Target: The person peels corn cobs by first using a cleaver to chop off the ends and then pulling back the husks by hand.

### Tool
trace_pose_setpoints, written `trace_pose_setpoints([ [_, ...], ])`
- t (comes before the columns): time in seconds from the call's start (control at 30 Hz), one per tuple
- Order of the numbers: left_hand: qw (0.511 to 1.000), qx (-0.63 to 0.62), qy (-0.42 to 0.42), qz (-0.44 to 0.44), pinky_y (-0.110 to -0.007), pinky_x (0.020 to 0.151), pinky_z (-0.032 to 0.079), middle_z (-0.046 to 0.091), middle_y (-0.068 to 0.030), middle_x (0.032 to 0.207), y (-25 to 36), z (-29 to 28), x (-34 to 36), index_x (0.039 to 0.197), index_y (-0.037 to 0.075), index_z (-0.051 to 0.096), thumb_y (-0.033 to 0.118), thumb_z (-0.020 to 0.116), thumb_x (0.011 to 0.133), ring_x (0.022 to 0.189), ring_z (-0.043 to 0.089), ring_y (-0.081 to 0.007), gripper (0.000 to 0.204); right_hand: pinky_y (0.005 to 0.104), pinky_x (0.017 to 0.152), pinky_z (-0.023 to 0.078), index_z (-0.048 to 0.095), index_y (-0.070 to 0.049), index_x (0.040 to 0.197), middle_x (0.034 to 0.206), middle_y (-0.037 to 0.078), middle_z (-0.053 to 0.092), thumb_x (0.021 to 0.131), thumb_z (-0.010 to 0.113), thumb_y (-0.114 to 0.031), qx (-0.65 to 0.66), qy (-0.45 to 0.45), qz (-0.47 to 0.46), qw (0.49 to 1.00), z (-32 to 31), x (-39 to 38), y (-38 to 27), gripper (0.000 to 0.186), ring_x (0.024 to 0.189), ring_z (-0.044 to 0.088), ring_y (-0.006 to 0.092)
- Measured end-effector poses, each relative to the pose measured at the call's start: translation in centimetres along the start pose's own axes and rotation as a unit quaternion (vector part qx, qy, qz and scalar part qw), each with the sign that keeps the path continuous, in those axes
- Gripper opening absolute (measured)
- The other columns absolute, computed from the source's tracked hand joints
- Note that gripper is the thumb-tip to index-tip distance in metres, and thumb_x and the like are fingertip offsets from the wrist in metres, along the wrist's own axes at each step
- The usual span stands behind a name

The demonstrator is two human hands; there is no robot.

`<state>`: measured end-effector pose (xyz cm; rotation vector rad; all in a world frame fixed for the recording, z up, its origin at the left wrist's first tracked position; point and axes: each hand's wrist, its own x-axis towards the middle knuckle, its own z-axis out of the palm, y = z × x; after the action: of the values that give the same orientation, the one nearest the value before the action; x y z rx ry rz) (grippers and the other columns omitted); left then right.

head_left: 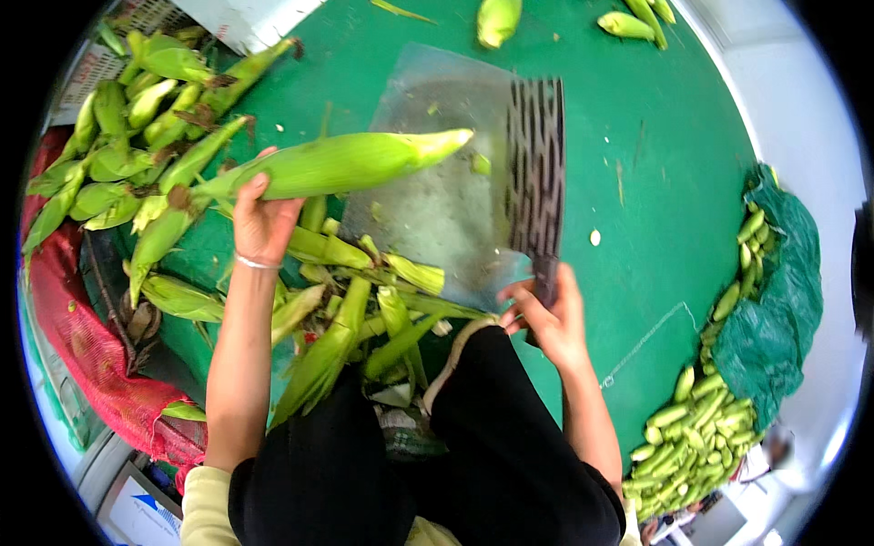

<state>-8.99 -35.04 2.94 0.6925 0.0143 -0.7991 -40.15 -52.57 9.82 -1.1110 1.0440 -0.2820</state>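
My left hand is closed around the lower end of a long ear of corn in its green husk. The ear's pale tip points right, over a translucent plastic board. My right hand grips the handle of a broad cleaver. Its dark blade, mottled with light streaks, reaches away from me along the board's right side, apart from the ear. A small green scrap lies on the board. Below the ear, cut husk pieces are heaped in front of my knees.
Unhusked ears pile up at the left, by a red mesh sack. Several trimmed ears spill beside a green sack at the right. More ears lie at the far edge of the green floor.
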Motion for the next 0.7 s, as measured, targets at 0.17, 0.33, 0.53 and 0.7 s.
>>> trace_pose_setpoints([
  [0.17, 0.979, 0.165, -0.047, -0.109, -0.046, 0.097, 0.039, 0.049, -0.0126, 0.124, -4.6, -0.9, -0.9, 0.122, 0.008, 0.043, 0.012, 0.06, 0.081, 0.115, 0.047, -0.028, 0.044, 0.0418, 0.057, 0.045, 0.05, 0.003, 0.088, 0.062, 0.021, 0.055, 0.084, 0.061, -0.024, -0.37, 0.046, -0.127, 0.919, 1.3, 3.2, 2.8, 0.03, 0.056, 0.056, 0.0345],
  [0.33, 0.966, 0.209, 0.066, -0.136, -0.048, 0.091, 0.045, 0.052, -0.012, 0.12, -4.3, -1.4, -2.2, 0.122, 0.006, 0.046, 0.024, 0.06, 0.085, 0.109, 0.051, -0.0284, 0.043, 0.0397, 0.055, 0.044, 0.05, 0.003, 0.089, 0.059, 0.019, 0.052, 0.086, 0.059, -0.032, -0.388, 0.035, -0.103, 0.915, 1.5, 4.0, 6.0, 0.036, 0.056, 0.056, 0.0323],
  [0.53, 0.965, 0.223, 0.091, -0.109, -0.043, 0.088, 0.049, 0.054, -0.0133, 0.116, -3.4, -0.9, -3.1, 0.122, 0.003, 0.046, 0.01, 0.055, 0.086, 0.106, 0.054, -0.0266, 0.037, 0.0308, 0.049, 0.042, 0.051, 0.002, 0.08, 0.055, 0.004, 0.048, 0.086, 0.062, -0.027, -0.111, 0.095, -0.263, 0.954, 2.9, 1.0, -2.3, 0.031, 0.054, 0.052, 0.0167],
  [0.7, 0.968, 0.204, 0.08, -0.119, -0.042, 0.091, 0.047, 0.049, -0.0124, 0.124, -4.3, -1.3, -3.2, 0.126, 0.004, 0.043, 0.013, 0.053, 0.087, 0.112, 0.05, -0.0252, 0.042, 0.0385, 0.062, 0.047, 0.053, 0.005, 0.083, 0.065, 0.017, 0.056, 0.083, 0.062, -0.024, -0.388, 0.064, -0.15, 0.907, 2.1, 6.0, 6.0, 0.03, 0.063, 0.057, 0.0244],
])
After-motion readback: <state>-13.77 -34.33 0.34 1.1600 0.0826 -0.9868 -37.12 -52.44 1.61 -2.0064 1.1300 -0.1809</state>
